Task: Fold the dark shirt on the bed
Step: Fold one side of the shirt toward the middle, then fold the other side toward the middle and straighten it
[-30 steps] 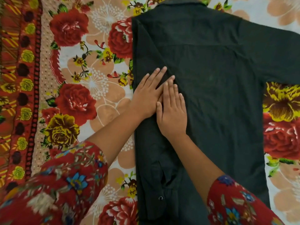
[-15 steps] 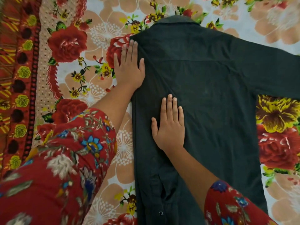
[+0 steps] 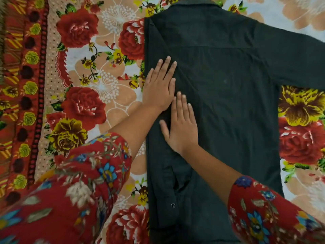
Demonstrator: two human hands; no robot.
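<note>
In the head view, the dark shirt (image 3: 228, 111) is seen spread back-up on the bed (image 3: 105, 88), which is covered by a sheet printed with large red and yellow roses. The shirt is laid lengthwise, with its collar (image 3: 193, 1) at the top edge of the view and its hem cut off at the bottom. The side at the left of the view is turned in over the back, so that a straight vertical edge is formed there. The folded-in sleeve is laid down along that side, and a small button (image 3: 173, 205) is shown on it near the bottom. The outstretched sleeve (image 3: 295, 57) is spread flat toward the right of the view.

Both hands are laid flat on the folded side, palms down, with fingers straight and close together; nothing is gripped by either. The left hand (image 3: 159, 87) is placed at the folded edge, its fingers pointed up and slightly toward the shirt's middle. The right hand (image 3: 182, 125) is set just below and beside it, with its fingertips touching the thumb side of the left hand. Both forearms are seen reaching in from the bottom, and red flowered sleeves (image 3: 84, 176) are worn on them. A red patterned border (image 3: 19, 103) is shown along the sheet's left side.
</note>
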